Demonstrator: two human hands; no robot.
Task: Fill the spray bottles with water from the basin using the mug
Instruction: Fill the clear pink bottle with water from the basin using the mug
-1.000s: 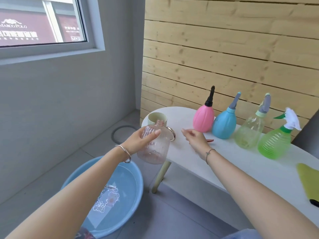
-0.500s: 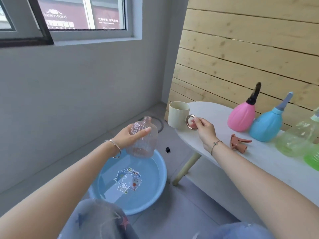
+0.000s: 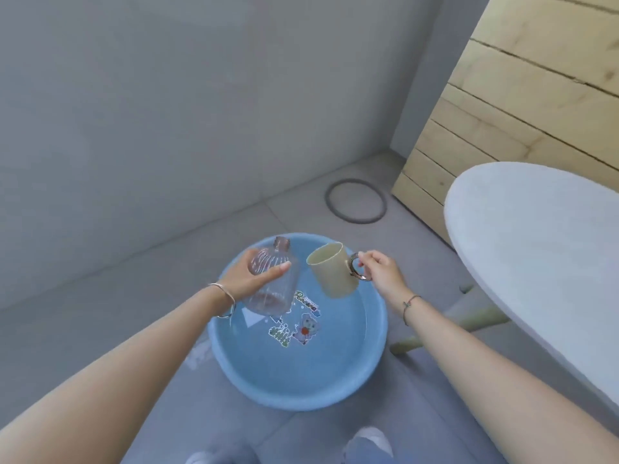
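A blue basin [image 3: 338, 385] with water and cartoon stickers on its bottom sits on the floor below me. My left hand [image 3: 249, 277] grips a clear pinkish ribbed bottle [image 3: 274, 289] without a cap, held tilted over the basin's far left side. Beside it, my right hand [image 3: 380, 274] pinches the metal ring handle of a cream mug [image 3: 330, 271], which hangs tilted with its mouth toward the upper left, above the water. Mug and bottle are close together but apart.
A white oval table [image 3: 542, 249] on pale wooden legs [image 3: 452, 329] stands at the right. A dark rubber ring [image 3: 355, 205] lies on the grey tiled floor near the wood-plank wall [image 3: 522, 105]. My knees [image 3: 366, 442] show at the bottom edge.
My right hand lifted the mug off the table and carried it over the basin. My left hand brought the bottle lower over the water. My view tipped down, so the other bottles left the frame.
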